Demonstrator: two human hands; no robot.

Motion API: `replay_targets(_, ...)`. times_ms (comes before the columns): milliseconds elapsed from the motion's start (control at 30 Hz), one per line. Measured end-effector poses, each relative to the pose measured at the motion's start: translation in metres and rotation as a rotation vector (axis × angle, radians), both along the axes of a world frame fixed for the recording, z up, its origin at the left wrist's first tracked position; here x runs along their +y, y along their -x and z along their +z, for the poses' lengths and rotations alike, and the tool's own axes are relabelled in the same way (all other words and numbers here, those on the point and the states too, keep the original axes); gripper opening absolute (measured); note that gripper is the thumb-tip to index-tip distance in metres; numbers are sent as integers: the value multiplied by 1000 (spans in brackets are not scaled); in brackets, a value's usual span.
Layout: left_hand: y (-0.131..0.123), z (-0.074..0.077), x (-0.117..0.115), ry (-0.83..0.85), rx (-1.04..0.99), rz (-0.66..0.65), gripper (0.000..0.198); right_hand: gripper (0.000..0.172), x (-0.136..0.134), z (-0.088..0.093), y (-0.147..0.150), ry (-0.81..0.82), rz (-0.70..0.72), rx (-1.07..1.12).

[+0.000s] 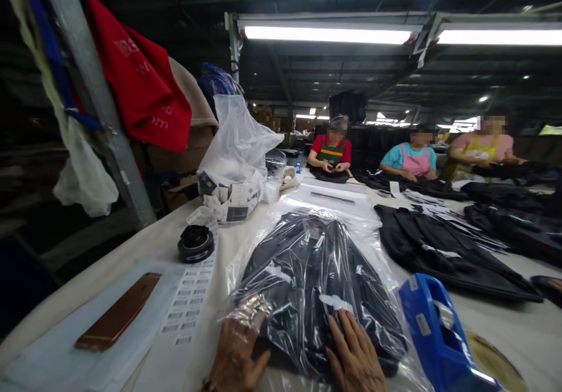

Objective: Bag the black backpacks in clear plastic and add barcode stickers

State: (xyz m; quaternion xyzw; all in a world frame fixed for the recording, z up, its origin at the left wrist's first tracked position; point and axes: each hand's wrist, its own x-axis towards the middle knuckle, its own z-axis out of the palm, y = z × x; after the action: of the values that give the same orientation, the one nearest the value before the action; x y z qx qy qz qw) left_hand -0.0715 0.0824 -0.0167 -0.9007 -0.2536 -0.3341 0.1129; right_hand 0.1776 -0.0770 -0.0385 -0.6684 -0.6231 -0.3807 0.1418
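Note:
A folded black garment (302,263) lies in a clear plastic bag (325,228) on the table in front of me. White patches, perhaps tags or prints, show through the film. My right hand (355,351) rests flat on the bag's near right part, fingers stretched out, the tips by one white patch. At the near left corner is my left hand (239,345), thumb apart. Shiny film covers its fingertips, so it seems to be partly under the plastic. Neither hand grips anything that I can see.
Right of the bag stands a blue tape dispenser (434,327). A phone (120,310), barcode label sheets (188,298) and a black tape roll (195,243) lie left. Black garments (448,251) are stacked right. Several people work across the table, near a bag of labels (232,193).

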Motion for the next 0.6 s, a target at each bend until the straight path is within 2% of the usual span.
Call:
replay_targets(100, 24, -3, 9, 23, -192, 253, 66, 56, 1, -2, -2, -2, 7, 65)
replay_targets(133, 31, -4, 9, 17, -218, 293, 63, 56, 1, 0, -2, -7, 7, 68)
replay_targets(267, 56, -4, -1, -111, -235, 165, 44, 57, -7, 16, 2, -45, 15, 14)
replay_targets(333, 64, 0, -4, -70, -370, 231, 34, 65, -20, 27, 4, -16, 10, 11)
replay_targets(367, 67, 3, -3, 31, -460, 308, 37, 71, -29, 31, 4, 15, 1, 17)
replay_targets(433, 67, 6, 5, 346, -609, 437, 59, 78, -51, 34, 2, 56, -44, 41)
replay_targets(533, 57, 6, 21, 846, -729, 522, 90, 66, -85, 24, -9, 7, -183, 96)
replay_targets(600, 47, 4, 29, 1130, -796, 531, 87, 56, -102, 13, -20, -64, -278, 184)
